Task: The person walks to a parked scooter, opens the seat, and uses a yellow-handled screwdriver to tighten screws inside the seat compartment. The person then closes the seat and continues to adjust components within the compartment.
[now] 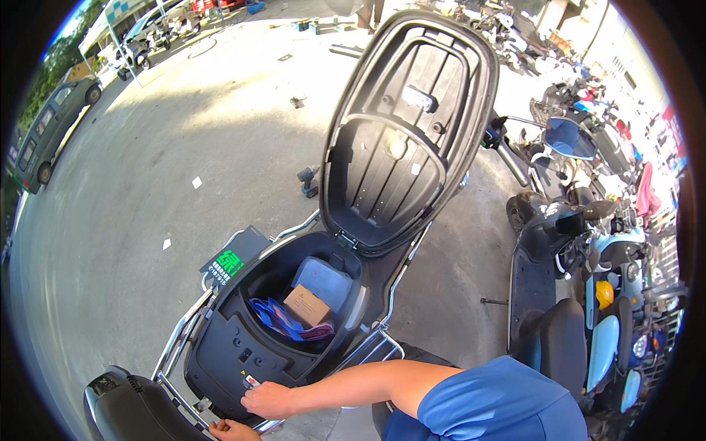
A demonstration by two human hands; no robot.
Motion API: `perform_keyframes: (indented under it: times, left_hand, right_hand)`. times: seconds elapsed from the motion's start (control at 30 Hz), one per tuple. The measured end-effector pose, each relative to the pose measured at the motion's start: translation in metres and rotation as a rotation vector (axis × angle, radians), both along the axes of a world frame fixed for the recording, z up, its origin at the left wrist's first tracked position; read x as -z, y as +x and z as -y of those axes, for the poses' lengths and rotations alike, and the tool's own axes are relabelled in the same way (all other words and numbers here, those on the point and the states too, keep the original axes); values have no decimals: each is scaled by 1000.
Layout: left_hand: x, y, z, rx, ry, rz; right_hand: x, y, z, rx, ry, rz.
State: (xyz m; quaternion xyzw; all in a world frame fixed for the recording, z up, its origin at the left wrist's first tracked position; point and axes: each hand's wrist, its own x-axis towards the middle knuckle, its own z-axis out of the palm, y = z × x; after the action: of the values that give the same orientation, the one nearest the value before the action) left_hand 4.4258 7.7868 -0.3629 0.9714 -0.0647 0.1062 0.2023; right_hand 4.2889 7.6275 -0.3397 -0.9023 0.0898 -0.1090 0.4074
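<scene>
My right hand [268,400] comes in from the right under a blue sleeve, fingers curled against the black plastic panel [220,345] of an electric scooter. A small red-and-white piece [252,381] shows just above its knuckles; whether the fingers hold it is unclear. Lower down, cut by the frame edge, my left hand [234,431] has thumb and fingers pinched together near the chrome rail; what they grip is hidden. The scooter's seat [408,132] stands raised, underside showing. In the storage bin [353,312] lie a cardboard box [307,306], a blue-grey plastic piece [323,281] and blue bags [276,317].
Chrome rails [173,345] run along the scooter's side, and a rear cushion [140,404] sits lower left. A cordless drill [308,182] stands on the concrete beyond. Parked scooters [551,294] crowd the right; a van [55,128] is at far left.
</scene>
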Motion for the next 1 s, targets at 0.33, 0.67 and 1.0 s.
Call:
perform_keyframes:
  times: [0.33,0.67,1.0]
  left_hand:
    - [-21,-51,1,340,-109,50]
    - [43,-152,-22,798,149,-304]
    - [38,-380,41,1006,272,-1199]
  right_hand:
    - [-4,-253,-49,302,265,-329]
    - [-19,-389,-5,489,393,-226]
    - [13,-548,156,1102,667,-132]
